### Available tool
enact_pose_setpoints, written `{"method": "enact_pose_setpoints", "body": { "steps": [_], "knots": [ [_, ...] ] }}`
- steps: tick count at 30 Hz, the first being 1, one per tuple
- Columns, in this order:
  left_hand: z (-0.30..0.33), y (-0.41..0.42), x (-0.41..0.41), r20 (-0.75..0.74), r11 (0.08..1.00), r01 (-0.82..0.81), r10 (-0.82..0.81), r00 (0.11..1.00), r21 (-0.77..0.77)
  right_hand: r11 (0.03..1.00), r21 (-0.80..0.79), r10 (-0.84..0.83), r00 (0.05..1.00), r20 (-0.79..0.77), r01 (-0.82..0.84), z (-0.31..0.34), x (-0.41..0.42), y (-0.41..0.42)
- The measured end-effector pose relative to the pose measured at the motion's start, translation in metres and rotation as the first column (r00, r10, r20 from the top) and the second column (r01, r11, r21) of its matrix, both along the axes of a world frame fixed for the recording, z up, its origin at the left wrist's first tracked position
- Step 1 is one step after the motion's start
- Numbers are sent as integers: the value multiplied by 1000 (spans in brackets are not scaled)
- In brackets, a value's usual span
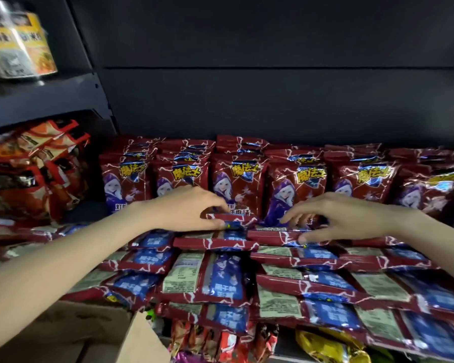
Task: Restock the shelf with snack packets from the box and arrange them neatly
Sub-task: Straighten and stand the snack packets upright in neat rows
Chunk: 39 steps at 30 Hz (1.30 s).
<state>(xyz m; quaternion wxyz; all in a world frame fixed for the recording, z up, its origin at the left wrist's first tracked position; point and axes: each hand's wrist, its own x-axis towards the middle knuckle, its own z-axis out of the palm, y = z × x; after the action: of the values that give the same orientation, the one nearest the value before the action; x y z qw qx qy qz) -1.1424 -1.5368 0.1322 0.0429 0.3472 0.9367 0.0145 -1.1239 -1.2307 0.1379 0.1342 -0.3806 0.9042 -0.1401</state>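
Note:
Dark-red snack packets with a purple-robed figure stand upright in a row along the back of the shelf. In front of them lie several rows of the same packets, backs up. My left hand pinches the top edge of a red packet at the front of the standing row. My right hand pinches the top edge of a neighbouring packet, thumb under, fingers over. The cardboard box sits at the lower left, its flap open.
Orange-red packets fill the shelf section to the left. A yellow-labelled tub stands on the upper left shelf. Mixed colourful snacks lie on the shelf below. The dark back panel rises behind the row.

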Motion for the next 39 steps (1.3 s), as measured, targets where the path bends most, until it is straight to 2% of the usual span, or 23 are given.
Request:
{"method": "enact_pose_setpoints", "body": {
  "steps": [2, 4, 6, 9, 13, 18, 21, 24, 26, 27, 29, 33, 39],
  "knots": [
    [-1, 2, 1, -101, 999, -21, 24, 995, 26, 996, 81, 40, 982, -183, -25, 1, -2, 1],
    [-3, 5, -2, -172, 995, -62, 75, 982, 83, 995, 94, 54, 924, -379, -19, 3, -5, 4],
    [-6, 11, -9, -200, 984, -92, 122, 972, 153, 993, 111, 78, 879, -470, -28, 2, -11, 5],
    [-10, 24, -23, -176, 979, -111, 141, 974, 169, 989, 142, 110, 873, -476, -47, 0, -18, 5],
    [-12, 31, -49, -128, 984, -101, 121, 984, 149, 980, 196, 61, 877, -476, 39, -3, -27, 2],
    [-11, 39, -68, -119, 988, -73, 89, 989, 133, 983, 127, -80, 930, -359, 134, 5, -49, 25],
    [-22, 45, -74, -289, 986, 9, 40, 956, 167, 974, 151, -103, 929, -356, 166, 1, -58, 29],
    [-25, 42, -80, -579, 993, 79, -12, 815, 91, 971, 163, -98, 913, -396, 175, -5, -60, 19],
    [-23, 37, -82, -683, 985, 171, -109, 722, 24, 973, 148, -95, 889, -448, 178, -7, -61, 14],
    [-22, 33, -81, -689, 977, 212, -161, 707, -11, 974, 139, -93, 880, -465, 177, -7, -61, 12],
    [-25, 25, -77, -632, 965, 247, -248, 735, -91, 975, 143, -81, 874, -479, 168, -5, -63, 8],
    [-43, 17, -78, -540, 938, 156, -308, 783, -310, 962, 231, -7, 858, -514, 146, -2, -67, 4],
    [-62, 22, -84, -541, 947, 58, -230, 809, -317, 948, 288, 21, 882, -471, 131, -10, -63, 16]
  ]
}}
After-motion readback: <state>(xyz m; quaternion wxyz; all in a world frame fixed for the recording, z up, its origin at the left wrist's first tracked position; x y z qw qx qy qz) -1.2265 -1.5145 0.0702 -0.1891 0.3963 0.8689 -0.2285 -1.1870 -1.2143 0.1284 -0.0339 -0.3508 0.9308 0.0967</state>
